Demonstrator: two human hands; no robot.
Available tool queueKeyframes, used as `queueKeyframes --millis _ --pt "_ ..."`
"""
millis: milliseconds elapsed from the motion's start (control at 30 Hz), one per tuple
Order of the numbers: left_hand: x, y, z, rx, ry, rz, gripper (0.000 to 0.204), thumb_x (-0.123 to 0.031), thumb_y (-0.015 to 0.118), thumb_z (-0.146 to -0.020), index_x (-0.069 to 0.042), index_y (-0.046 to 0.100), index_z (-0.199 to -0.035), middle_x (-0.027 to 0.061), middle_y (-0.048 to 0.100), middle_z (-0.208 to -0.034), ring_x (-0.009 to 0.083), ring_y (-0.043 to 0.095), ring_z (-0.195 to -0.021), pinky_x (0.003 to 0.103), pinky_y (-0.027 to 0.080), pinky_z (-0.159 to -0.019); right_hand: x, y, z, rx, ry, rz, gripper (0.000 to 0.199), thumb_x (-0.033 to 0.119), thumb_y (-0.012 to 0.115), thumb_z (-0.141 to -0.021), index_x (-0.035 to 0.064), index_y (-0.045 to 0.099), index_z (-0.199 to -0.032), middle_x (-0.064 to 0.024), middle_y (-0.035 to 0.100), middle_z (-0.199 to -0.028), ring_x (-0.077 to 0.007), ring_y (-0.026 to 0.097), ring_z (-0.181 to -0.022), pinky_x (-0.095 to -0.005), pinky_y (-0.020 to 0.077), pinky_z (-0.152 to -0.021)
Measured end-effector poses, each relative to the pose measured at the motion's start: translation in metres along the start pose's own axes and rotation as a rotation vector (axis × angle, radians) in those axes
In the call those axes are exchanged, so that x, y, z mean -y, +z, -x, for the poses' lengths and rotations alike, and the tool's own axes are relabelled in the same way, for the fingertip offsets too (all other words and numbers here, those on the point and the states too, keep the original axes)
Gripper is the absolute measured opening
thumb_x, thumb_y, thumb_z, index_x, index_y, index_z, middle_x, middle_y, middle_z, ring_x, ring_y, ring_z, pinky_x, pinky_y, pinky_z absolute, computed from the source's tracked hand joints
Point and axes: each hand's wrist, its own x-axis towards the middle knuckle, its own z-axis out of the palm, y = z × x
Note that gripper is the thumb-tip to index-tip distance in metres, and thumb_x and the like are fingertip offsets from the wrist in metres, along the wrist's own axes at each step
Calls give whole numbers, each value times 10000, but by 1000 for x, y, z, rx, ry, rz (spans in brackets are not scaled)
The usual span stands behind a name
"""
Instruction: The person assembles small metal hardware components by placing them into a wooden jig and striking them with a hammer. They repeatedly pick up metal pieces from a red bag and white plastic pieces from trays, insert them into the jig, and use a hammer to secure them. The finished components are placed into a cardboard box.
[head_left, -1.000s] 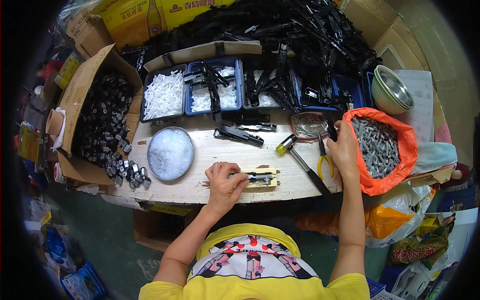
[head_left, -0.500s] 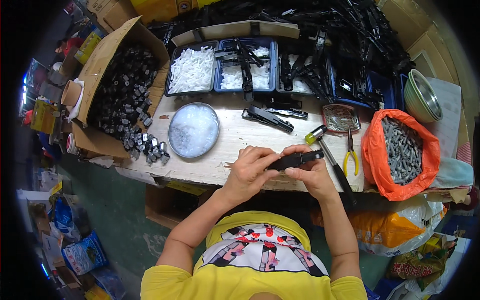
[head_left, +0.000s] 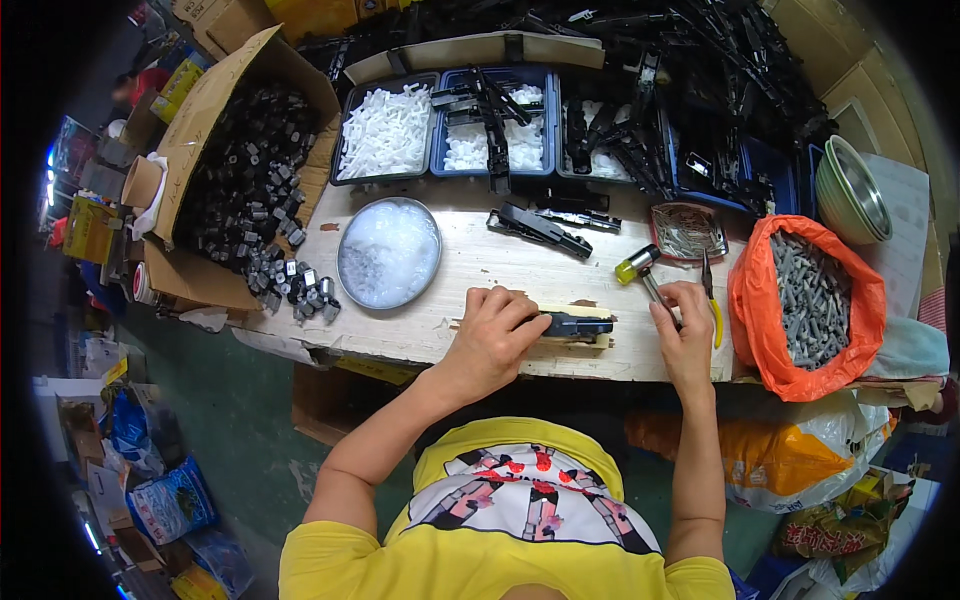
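My left hand (head_left: 488,335) is closed on one end of a long black mechanical part (head_left: 582,326) and presses it down onto a pale block (head_left: 603,342) at the table's front edge. My right hand (head_left: 686,335) grips the handle of a small hammer (head_left: 637,264). The hammer's head, with a clear yellow face, points away from me at the upper left of that hand; its lower handle is hidden. Yellow-handled pliers (head_left: 712,305) lie just right of the hand. Beyond the block, two more black parts (head_left: 540,230) rest on the table.
A round dish of translucent pieces (head_left: 388,253) sits left of centre. On the left, a carton (head_left: 215,75) spills dark metal pieces. Bins of white pegs (head_left: 385,135) and heaped black parts line the back. At right are a small tray of pins (head_left: 688,232) and an orange bag of grey pieces (head_left: 750,300).
The black part, held in both hands before, has come down onto the pale block under my left hand. My right hand has let go of it, moved right and taken hold of the hammer.
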Motion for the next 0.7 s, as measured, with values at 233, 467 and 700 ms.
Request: queueKeyframes --millis 233,467,700 --pt "1 1 -1 51 14 -86 337 11 648 -625 -49 598 -953 77 555 -976 229 490 -869 376 313 -780 -6 8 4 -41 -109 306 250 77 617 -739 46 555 -978 -116 514 -958 -290 476 -921 -391 344 -765" --pt "4 -3 0 51 7 -78 355 12 643 -609 -63 604 -953 71 556 -982 228 488 -862 377 309 -776 -12 18 5 -45 -96 409 320 85 623 -734 39 533 -1038 -119 507 -970 -288 466 -925 -403 351 -765" --pt "8 2 2 68 52 -137 397 2 645 -595 -103 615 -977 65 552 -992 227 474 -854 387 304 -760 -16 26 0 -28 -79 511 289 55 593 -747 19 537 -1028 -129 514 -955 -298 463 -909 -399 356 -772"
